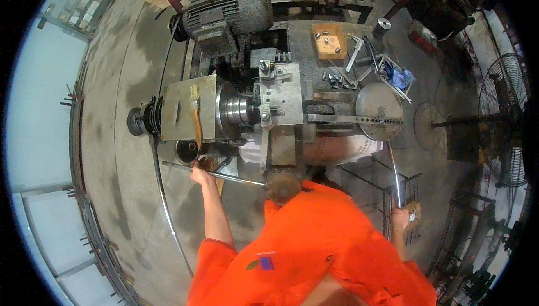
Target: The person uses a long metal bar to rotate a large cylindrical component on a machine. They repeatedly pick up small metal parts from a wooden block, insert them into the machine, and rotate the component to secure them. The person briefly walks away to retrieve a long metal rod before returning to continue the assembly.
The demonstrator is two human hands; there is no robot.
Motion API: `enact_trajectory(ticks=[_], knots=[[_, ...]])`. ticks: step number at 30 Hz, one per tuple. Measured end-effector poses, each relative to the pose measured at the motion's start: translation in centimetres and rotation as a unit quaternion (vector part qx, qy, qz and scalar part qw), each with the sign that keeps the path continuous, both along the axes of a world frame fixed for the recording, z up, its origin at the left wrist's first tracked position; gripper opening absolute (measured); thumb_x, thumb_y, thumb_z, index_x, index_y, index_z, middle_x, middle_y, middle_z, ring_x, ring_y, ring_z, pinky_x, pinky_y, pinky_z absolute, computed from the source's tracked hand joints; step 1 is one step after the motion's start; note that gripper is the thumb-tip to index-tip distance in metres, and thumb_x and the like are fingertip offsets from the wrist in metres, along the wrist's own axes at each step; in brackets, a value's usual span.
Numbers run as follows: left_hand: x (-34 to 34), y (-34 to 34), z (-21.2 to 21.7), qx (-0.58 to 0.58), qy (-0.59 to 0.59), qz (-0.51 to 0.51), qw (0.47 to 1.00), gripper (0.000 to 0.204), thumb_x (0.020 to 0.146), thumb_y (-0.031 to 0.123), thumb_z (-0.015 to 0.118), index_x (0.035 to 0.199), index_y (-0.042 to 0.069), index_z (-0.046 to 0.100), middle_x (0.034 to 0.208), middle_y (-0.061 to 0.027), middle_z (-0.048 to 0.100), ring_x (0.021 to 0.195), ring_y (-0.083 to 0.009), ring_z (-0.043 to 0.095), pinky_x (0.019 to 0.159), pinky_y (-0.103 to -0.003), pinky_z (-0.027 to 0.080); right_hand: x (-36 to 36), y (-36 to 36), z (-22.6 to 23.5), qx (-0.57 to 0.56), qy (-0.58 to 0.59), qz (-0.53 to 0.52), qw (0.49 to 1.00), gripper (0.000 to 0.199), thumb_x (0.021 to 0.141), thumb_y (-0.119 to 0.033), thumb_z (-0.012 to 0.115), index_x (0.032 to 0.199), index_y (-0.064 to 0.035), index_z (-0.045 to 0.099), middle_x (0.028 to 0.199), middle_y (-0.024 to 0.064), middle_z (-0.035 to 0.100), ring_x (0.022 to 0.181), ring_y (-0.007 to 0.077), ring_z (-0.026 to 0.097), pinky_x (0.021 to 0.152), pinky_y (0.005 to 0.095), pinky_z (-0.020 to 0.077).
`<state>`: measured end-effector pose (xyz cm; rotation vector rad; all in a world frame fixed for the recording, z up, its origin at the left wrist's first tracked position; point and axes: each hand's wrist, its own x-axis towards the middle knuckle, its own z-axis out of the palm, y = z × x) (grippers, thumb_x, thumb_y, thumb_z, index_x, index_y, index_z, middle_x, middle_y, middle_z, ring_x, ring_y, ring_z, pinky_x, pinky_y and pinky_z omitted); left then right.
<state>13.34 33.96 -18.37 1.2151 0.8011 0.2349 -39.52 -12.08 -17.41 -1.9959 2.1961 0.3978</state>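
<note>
I stand in orange coveralls at a metal lathe (278,95) with a steel chuck (233,108). My left hand (199,172) is closed around a long steel bar (236,178) that runs along the front of the machine below the chuck. My right hand (401,217) is out to the right, gripping the lower end of a thin bright metal rod (393,171) that rises toward a round metal disc (380,109). A small tan block (414,213) sits against that hand.
A paintbrush (196,119) lies on the grey headstock cover, with a dark motor (224,14) behind it. An orange tray (328,41) of bolts, wrenches (359,53) and a blue rag (401,77) lie on the bed. A wire crate (412,185) and a standing fan (505,120) are at right.
</note>
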Motion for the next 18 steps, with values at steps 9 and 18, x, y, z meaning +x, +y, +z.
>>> enact_trajectory(ticks=[9, 18], knots=[[-0.3, -0.1, 0.5, 0.002, -0.015, 0.008, 1.0, 0.021, 0.082, 0.006, 0.048, 0.099, -0.006, 0.049, 0.088, -0.0206, 0.057, 0.063, -0.0296, 0.06, 0.054, -0.038, 0.053, 1.8, 0.4, 1.7, 0.038, 0.016, -0.028, 0.999, 0.044, 0.063, -0.035, 0.058, 0.089, 0.0013, 0.06, 0.095, 0.022, 0.06, 0.09, 0.0374, 0.058, 0.079, 0.0433, 0.0454], [-0.1, -0.1, 0.3, -0.012, -0.007, 0.025, 1.0, 0.018, 0.082, 0.005, 0.049, 0.097, -0.005, 0.05, 0.087, -0.0196, 0.057, 0.062, -0.0288, 0.059, 0.055, -0.039, 0.054, 0.8, 0.5, 0.6, 0.023, 0.015, -0.013, 1.0, 0.041, 0.065, -0.032, 0.055, 0.088, 0.0017, 0.06, 0.094, 0.0235, 0.06, 0.089, 0.0377, 0.059, 0.079, 0.0435, 0.0461]])
